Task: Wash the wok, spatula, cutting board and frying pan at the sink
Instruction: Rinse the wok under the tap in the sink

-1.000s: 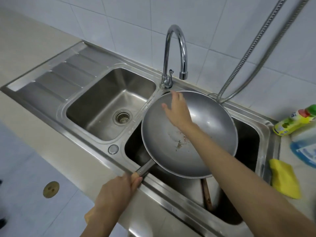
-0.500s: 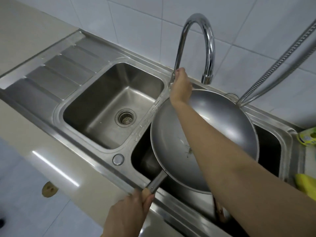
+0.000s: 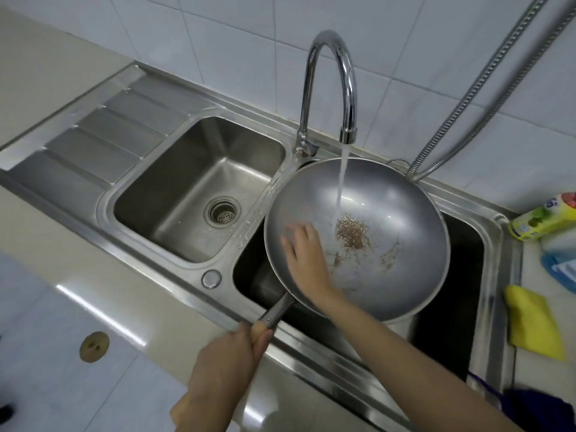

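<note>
A large grey wok hangs over the right basin of the steel sink, tilted slightly toward me. My left hand is shut on its wooden handle at the front rim. My right hand rests flat inside the wok on its left wall, fingers spread, holding nothing. Water runs from the curved tap into the wok and lands on brown food residue near the bottom. Spatula, cutting board and frying pan are not visible.
The left basin with its drain strainer holds nothing; a ribbed drainboard lies further left. A yellow cloth, a detergent bottle and a blue-white item sit on the right counter. A metal hose hangs on the wall.
My right hand left the tap lever and came back down into the wok. Water now runs from the tap into the wok.
</note>
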Demonstrator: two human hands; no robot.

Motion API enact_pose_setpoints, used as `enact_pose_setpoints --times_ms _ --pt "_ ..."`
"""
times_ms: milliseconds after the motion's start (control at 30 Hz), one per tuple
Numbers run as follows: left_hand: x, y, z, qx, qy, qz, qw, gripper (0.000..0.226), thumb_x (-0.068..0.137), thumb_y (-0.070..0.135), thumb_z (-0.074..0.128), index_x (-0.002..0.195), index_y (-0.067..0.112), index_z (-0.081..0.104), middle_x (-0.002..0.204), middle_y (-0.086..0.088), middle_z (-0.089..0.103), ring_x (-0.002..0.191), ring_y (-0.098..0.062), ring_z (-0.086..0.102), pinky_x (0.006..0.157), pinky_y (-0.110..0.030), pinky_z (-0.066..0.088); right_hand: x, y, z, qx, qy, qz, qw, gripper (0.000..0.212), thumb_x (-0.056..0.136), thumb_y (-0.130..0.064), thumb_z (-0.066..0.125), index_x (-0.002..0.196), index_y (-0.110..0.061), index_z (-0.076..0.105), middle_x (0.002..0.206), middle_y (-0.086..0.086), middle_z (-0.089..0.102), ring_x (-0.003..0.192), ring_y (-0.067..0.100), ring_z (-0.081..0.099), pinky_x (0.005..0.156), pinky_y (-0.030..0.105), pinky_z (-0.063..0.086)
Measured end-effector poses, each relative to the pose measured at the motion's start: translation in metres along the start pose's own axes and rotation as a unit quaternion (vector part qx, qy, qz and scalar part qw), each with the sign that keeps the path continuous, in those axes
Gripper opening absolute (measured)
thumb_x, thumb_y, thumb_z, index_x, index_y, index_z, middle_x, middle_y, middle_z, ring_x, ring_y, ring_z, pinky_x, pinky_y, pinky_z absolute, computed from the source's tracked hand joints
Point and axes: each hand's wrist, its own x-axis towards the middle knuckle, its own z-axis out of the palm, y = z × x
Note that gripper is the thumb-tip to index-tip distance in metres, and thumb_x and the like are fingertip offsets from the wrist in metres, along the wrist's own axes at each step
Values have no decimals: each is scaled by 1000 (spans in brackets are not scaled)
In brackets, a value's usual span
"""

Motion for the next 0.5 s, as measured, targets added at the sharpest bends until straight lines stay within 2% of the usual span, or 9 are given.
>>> enact_pose_setpoints --times_ms 67,167,233,333,400,500 --pt "-3 -1 1 7 16 7 1000 50 94 66 21 102 25 49 88 3 63 95 -22 66 75 -32 49 -54 11 -19 -31 -3 -33 999 26 98 -29 45 111 -12 60 106 1 52 96 15 52 84 33 48" --pt "-5 -4 5 -4 16 6 1000 51 92 67 19 94 25 49 84 3 60 90 -22 66 74 -32 49 -119 32 -57 -55 28 -17 998 23 97 -31 44 95 -17 62 90 -7 53 82 7 50 70 26 46" --pt "-5 -4 7 -10 10 1 1000 55 93 67 21 96 23 53 90 -1 65 90 -23 64 77 -34 51 -153 40 -76 -16 108 68 992 16 97 -27 48 89 -20 59 83 -9 55 77 6 52 67 27 47" --pt "-9 -1 5 -8 10 -2 1000 50 96 63 23 93 22 52 92 -3 63 93 -26 63 81 -36 51 -182 47 -81 90 202 225 949 15 97 -21 50 83 -18 55 78 -3 58 75 12 56 70 37 49" --pt "-10 0 5 -1 10 -5 1000 49 97 62 23 94 22 52 93 -3 61 96 -27 62 83 -36 50 -187 55 -78 127 197 300 925 23 97 -30 48 81 -16 55 74 0 58 72 19 56 72 43 49" --pt "-5 -3 8 -1 5 -19 1000 57 95 65 25 99 18 57 100 -8 65 97 -28 62 80 -35 47 -185 64 -80 234 177 371 881 34 98 -41 42 80 -15 52 67 0 54 64 16 50 68 38 44"
